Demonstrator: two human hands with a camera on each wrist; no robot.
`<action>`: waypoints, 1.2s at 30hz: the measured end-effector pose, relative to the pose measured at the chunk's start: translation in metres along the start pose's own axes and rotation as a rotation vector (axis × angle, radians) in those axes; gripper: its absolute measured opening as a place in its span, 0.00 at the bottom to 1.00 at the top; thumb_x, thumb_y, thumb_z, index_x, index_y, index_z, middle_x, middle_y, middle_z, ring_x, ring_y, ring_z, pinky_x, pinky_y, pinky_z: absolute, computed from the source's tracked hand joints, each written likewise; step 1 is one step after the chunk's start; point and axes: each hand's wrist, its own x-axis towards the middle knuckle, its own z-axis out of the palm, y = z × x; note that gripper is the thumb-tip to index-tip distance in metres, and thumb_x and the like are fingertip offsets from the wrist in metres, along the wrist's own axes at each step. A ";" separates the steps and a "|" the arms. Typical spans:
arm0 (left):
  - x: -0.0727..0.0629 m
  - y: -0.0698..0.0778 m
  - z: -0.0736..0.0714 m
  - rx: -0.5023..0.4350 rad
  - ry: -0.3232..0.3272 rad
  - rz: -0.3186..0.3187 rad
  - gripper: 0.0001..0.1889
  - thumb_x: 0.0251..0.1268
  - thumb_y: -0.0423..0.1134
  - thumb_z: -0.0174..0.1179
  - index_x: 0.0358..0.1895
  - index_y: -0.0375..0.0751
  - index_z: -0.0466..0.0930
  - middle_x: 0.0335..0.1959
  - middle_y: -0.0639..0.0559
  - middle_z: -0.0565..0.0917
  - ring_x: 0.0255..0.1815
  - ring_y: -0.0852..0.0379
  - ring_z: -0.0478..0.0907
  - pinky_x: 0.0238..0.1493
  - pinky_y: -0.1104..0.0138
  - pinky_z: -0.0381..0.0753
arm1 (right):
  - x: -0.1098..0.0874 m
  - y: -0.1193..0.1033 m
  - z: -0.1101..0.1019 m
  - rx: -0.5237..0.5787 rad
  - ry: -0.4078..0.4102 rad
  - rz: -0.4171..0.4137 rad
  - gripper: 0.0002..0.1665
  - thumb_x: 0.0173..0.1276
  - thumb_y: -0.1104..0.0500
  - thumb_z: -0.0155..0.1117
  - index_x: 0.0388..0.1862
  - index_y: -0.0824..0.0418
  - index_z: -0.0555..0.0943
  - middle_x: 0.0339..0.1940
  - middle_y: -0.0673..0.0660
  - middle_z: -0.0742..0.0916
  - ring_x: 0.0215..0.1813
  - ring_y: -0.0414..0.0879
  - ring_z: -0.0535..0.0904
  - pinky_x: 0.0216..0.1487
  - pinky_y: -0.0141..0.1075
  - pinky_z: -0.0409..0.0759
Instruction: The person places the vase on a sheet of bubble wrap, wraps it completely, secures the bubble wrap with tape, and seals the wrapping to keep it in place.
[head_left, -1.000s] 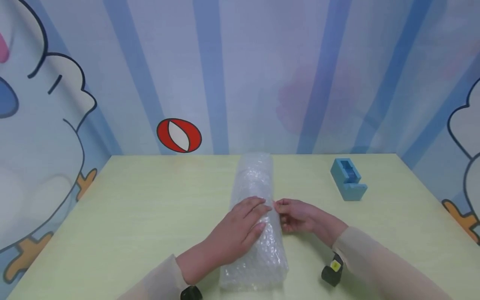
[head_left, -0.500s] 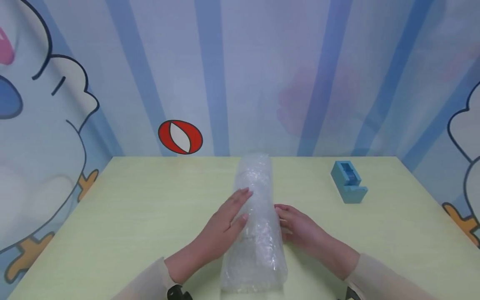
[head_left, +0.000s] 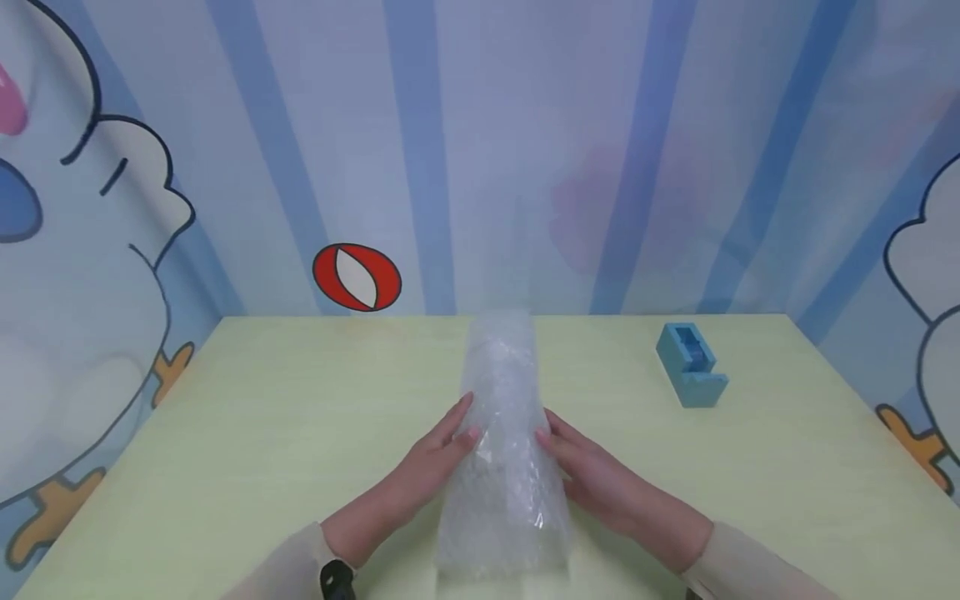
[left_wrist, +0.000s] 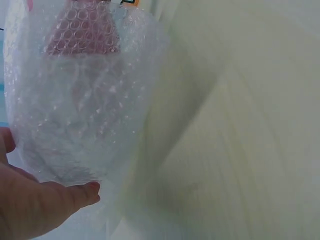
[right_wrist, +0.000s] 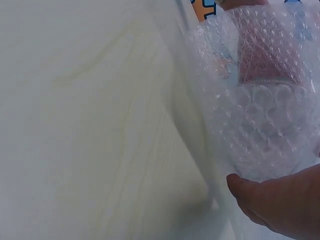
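A long, flattened roll of clear bubble wrap (head_left: 504, 500) lies lengthwise in front of me in the head view, pointing toward the back wall. My left hand (head_left: 423, 471) holds its left side, thumb on top and fingers along the edge. Opposite, my right hand (head_left: 592, 471) grips the right side with its thumb also on top. The left wrist view shows the bubble wrap (left_wrist: 85, 115) between the thumb and a finger of that hand. A reddish patch shows through the bubble wrap (right_wrist: 275, 112) in the right wrist view. Fingers beneath the roll are hidden.
A blue tape dispenser (head_left: 692, 367) stands on the pale yellow table (head_left: 300, 400) toward the back right. Behind the table rises a blue striped backdrop (head_left: 510, 150) with cartoon figures on both sides.
My left hand has slid off the top of the bubble wrap to its left side. My right thumb has come over the right edge, and the two hands now face each other.
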 end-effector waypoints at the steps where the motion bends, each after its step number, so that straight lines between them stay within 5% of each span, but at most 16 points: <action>1: 0.002 0.000 0.000 0.014 0.004 -0.003 0.34 0.82 0.53 0.46 0.84 0.53 0.47 0.86 0.42 0.48 0.86 0.34 0.44 0.82 0.35 0.47 | 0.003 0.000 -0.001 0.007 -0.005 -0.010 0.43 0.82 0.42 0.46 0.86 0.51 0.43 0.87 0.60 0.54 0.87 0.63 0.45 0.83 0.65 0.49; 9: 0.034 0.005 -0.008 0.036 0.028 -0.035 0.32 0.84 0.52 0.41 0.84 0.55 0.47 0.86 0.46 0.48 0.87 0.39 0.41 0.84 0.40 0.45 | 0.024 -0.005 -0.005 0.039 0.033 -0.091 0.39 0.84 0.42 0.39 0.86 0.52 0.43 0.80 0.62 0.65 0.82 0.58 0.59 0.82 0.58 0.58; 15: 0.053 0.005 -0.012 0.031 0.024 -0.043 0.31 0.84 0.51 0.39 0.84 0.55 0.46 0.87 0.48 0.46 0.88 0.40 0.39 0.84 0.40 0.43 | 0.037 -0.007 -0.007 0.048 0.086 -0.090 0.39 0.85 0.44 0.37 0.86 0.56 0.43 0.80 0.64 0.65 0.82 0.58 0.59 0.83 0.57 0.56; 36: 0.075 0.006 -0.008 -0.007 0.045 -0.048 0.31 0.85 0.51 0.36 0.85 0.54 0.44 0.87 0.48 0.45 0.88 0.40 0.38 0.84 0.39 0.41 | 0.053 -0.014 -0.024 0.010 0.066 -0.080 0.38 0.86 0.46 0.35 0.86 0.60 0.42 0.82 0.67 0.62 0.84 0.63 0.56 0.84 0.61 0.54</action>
